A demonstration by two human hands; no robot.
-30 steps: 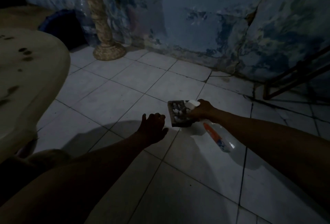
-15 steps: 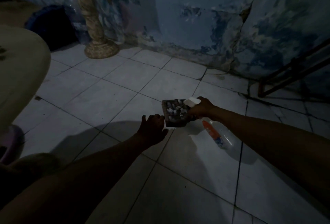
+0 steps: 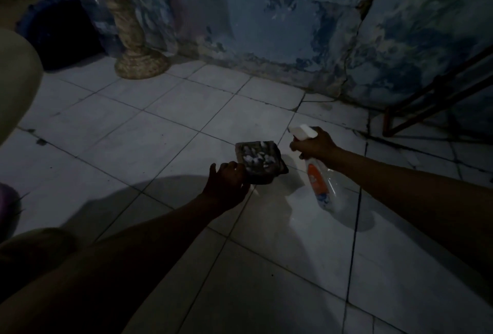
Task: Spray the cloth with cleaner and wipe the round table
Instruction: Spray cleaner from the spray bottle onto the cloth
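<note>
A folded dark cloth [image 3: 260,161], patterned with pale flecks, is pinched at its lower left edge by the left hand [image 3: 226,183], just below the centre of the frame; the fingers are curled onto the cloth and the rest of it is held out flat above the floor. To the right of it, a spray bottle [image 3: 321,181] is gripped around the neck by the right hand [image 3: 313,145], with the fingers closed about the trigger. The white spray head [image 3: 302,131] is seen above the knuckles and is pointed left, toward the cloth, from which it is kept a little apart. The clear body of the bottle, marked with an orange label, is hung down and to the right below the hand. Both bare forearms are stretched in from the lower edge of the frame, the left from the lower left and the right from the right side. Pale square floor tiles [image 3: 165,125] with dark joints are seen beneath the hands, and the shadows of the arms are cast on them. At the left edge of the frame, a curved slice of the round table [image 3: 16,85] is shown, well apart from the cloth. In the upper left, a twisted pillar [image 3: 130,40] is stood on a flared base beside a dark blue tub [image 3: 58,32]. A blue wall [image 3: 306,35] with peeling, cracked paint is spread across the top, and a brown frame [image 3: 426,104] is leaned at the right.
</note>
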